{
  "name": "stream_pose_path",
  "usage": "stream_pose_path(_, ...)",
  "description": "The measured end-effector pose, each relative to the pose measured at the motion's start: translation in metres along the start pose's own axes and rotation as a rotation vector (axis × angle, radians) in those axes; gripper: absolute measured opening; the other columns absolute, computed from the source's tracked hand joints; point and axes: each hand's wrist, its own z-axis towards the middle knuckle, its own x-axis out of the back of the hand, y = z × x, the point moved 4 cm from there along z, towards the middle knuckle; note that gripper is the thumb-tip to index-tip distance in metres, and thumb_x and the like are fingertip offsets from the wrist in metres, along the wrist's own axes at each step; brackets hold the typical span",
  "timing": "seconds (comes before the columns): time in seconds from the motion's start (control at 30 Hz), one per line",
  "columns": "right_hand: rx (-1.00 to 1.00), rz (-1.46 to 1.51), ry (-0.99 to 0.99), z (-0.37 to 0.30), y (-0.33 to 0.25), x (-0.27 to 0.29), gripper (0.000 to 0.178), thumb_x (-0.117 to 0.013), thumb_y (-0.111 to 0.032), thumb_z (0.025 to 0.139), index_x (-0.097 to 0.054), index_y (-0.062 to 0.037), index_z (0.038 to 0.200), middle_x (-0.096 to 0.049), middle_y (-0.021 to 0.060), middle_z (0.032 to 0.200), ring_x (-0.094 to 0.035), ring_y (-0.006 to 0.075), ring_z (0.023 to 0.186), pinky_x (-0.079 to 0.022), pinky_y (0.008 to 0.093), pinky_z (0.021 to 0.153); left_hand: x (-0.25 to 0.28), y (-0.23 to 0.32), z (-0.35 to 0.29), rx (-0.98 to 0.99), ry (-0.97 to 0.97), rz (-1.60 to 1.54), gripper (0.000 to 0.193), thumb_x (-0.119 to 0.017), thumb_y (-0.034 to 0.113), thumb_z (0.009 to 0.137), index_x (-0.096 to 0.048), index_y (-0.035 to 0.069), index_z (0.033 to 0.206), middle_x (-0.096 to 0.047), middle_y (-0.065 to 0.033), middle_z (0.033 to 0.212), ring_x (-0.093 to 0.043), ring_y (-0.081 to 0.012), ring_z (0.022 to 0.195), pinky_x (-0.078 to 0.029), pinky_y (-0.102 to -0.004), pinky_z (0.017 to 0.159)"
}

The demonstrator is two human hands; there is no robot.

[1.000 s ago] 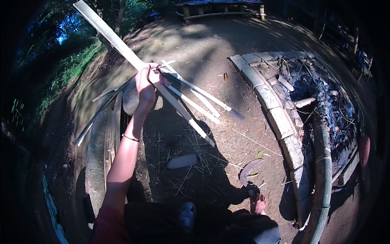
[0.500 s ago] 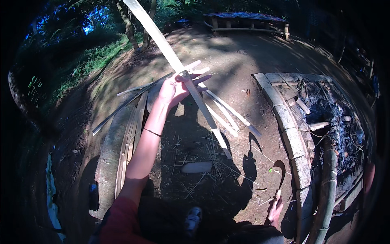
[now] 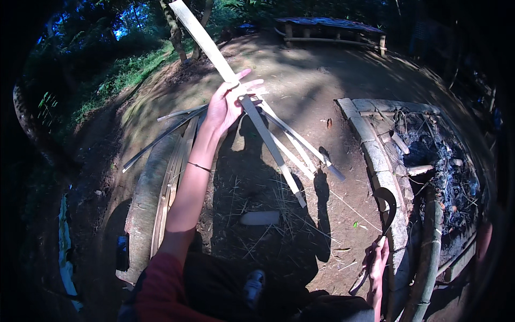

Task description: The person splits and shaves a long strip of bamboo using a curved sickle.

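Note:
My left hand (image 3: 227, 106) is raised in front of me, gripping a long, pale bamboo strip (image 3: 203, 44) around its middle. The strip slants from the upper left down toward the lower right; several fingers stick out beside it. Low on the right, my right hand (image 3: 379, 258) is closed on the light handle of a sickle (image 3: 394, 210). Its dark curved blade points upward, over the edge of the block border and well apart from the strip. Behind and below my left hand, more strips (image 3: 298, 134) lie crossed, some pale and some dark.
A block border (image 3: 383, 177) surrounds a fire pit with ash and charred wood (image 3: 450, 177) on the right. A bamboo pole (image 3: 431, 252) lies along it. On the left is a log (image 3: 140, 220) with long slats (image 3: 173, 177) beside it. A low bench (image 3: 332, 39) stands far back.
My right hand has moved up and to the right with the sickle, whose blade now overlaps the block border. My left hand has shifted slightly up and left along the bamboo strip.

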Motion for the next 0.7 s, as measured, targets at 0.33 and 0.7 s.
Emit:
stream_pose_path(0.33, 0.016, -0.039, -0.435, 0.034, -0.106, -0.097, 0.029, -0.055, -0.037, 0.097, -0.051, -0.0104, 0.087, -0.042, -0.0008, 0.052, -0.047, 0.0129, 0.041, -0.05, 0.0314, 0.046, -0.008, 0.042, -0.009, -0.145, 0.001, 0.503, 0.045, -0.026, 0.036, 0.105, -0.052, -0.001, 0.106, -0.059, -0.0212, 0.119, -0.061, -0.0261, 0.107, -0.048, -0.0367, 0.093)
stream_pose_path(0.7, -0.2, -0.158, -0.708, 0.008, -0.177, -0.247, 0.027, -0.046, -0.036, 0.102, -0.052, -0.0102, 0.105, -0.041, -0.0029, 0.058, -0.034, 0.0047, 0.036, -0.028, 0.0203, 0.033, -0.01, 0.047, 0.0, -0.307, 0.354, 0.759, 0.036, -0.047, 0.039, 0.101, -0.055, 0.006, 0.11, -0.066, -0.0135, 0.108, -0.061, -0.0219, 0.107, -0.046, -0.0363, 0.092)
